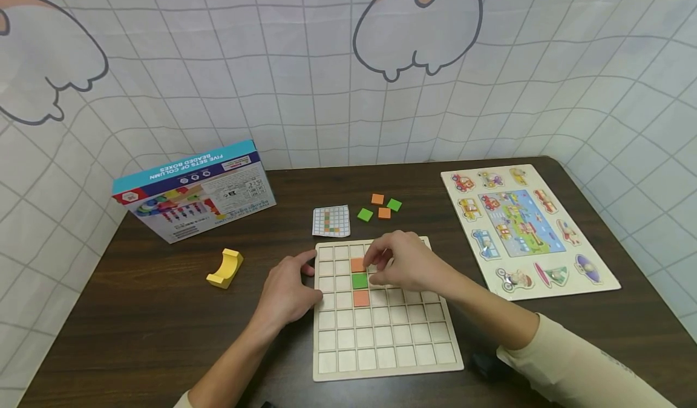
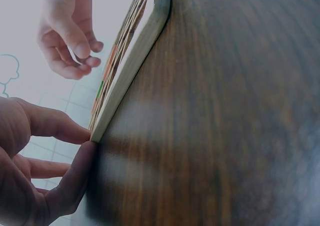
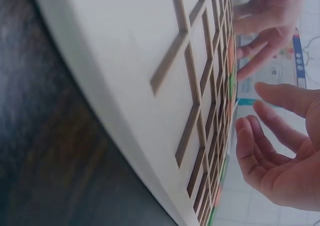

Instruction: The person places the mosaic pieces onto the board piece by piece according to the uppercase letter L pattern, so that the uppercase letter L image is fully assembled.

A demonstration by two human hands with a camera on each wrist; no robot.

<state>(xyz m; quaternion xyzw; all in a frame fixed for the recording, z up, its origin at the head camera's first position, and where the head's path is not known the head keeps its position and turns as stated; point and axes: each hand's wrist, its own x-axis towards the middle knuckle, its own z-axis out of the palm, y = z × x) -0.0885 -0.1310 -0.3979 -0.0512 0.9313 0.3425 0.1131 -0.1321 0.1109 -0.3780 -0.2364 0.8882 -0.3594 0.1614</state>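
A wooden grid board [image 1: 388,373] lies on the table, with an orange tile [image 1: 357,265], a green tile [image 1: 359,281] and another orange tile [image 1: 361,299] in one column. My left hand [image 1: 287,290] rests at the board's left edge. In the left wrist view, its thumb and a finger [image 2: 62,127] touch that edge. Over the upper part of the board, my right hand [image 1: 405,263] hovers beside the column of tiles. Its fingers are loosely bent, with nothing between them in the right wrist view [image 3: 280,156].
Beyond the board lie a printed grid card [image 1: 331,221], two loose green tiles [image 1: 394,204] and two orange ones [image 1: 377,199]. A yellow curved block [image 1: 225,269] and a toy box [image 1: 201,193] stand left. At right lies a picture peg puzzle [image 1: 530,232].
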